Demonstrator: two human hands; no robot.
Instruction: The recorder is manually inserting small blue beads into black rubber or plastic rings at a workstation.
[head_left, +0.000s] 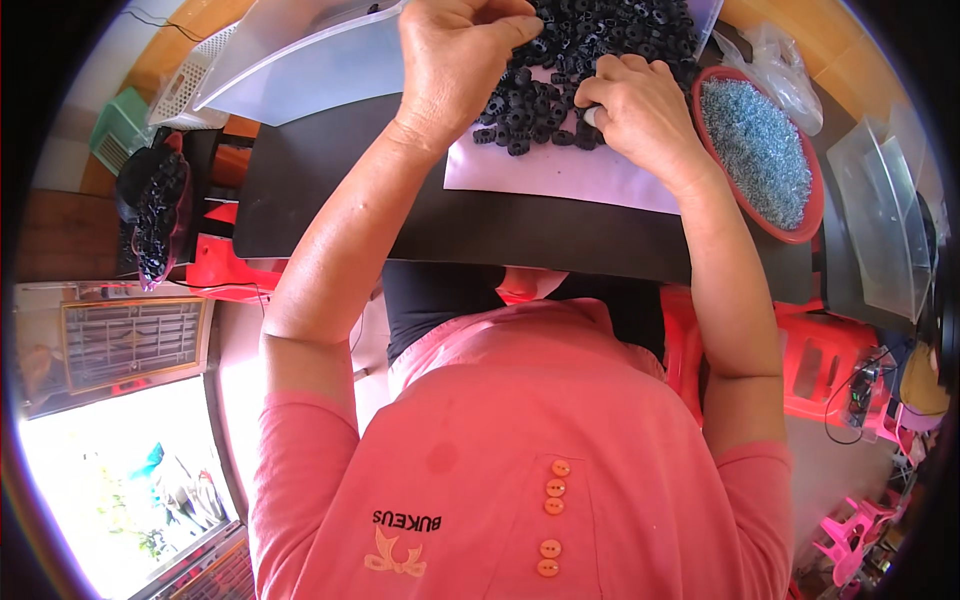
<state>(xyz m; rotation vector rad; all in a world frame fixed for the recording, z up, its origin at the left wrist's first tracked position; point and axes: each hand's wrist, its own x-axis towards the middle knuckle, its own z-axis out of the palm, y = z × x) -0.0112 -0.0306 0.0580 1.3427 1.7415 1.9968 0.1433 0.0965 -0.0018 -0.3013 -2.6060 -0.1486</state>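
The left hand (pixel 465 55) and right hand (pixel 645 110) have bent fingers, I can't tell if pinching anything, and a bump could scatter the black pieces (pixel 525 100).

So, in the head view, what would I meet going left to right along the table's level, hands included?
Green basket, white perforated basket, frosted plastic bin, left hand, right hand, red bowl, clear plastic box.
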